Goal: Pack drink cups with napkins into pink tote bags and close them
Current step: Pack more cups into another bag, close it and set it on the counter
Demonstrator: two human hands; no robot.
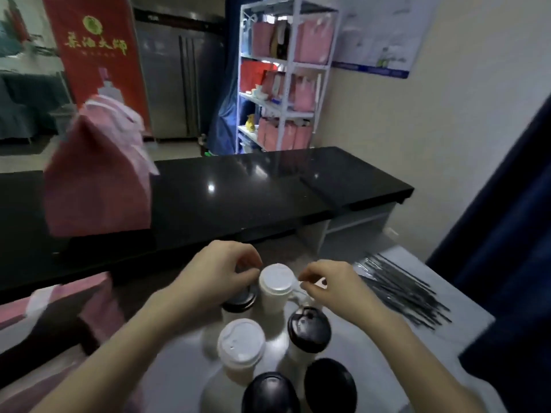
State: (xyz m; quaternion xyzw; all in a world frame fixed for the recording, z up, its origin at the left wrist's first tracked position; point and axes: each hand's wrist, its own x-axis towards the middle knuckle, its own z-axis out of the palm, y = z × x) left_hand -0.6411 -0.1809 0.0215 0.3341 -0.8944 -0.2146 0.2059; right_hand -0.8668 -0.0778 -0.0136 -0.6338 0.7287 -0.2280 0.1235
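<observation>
Cup (274, 293): likely light, crushable; hold by wall.
Left hand (217, 272): curled over black lid (241, 301), grip unclear.
Right hand (331, 283): pinching napkin (299, 293).

6 drink cups (241, 344) stand bunched just in front of the black counter (238, 189), 2 white-lidded and 4 black-lidded, with a blurry white napkin (299, 292) by the rearmost white lid. 1 pink tote bag (98, 186) stands upright on the counter's left part, and a second pink bag (89, 293) sits below its front edge.
</observation>
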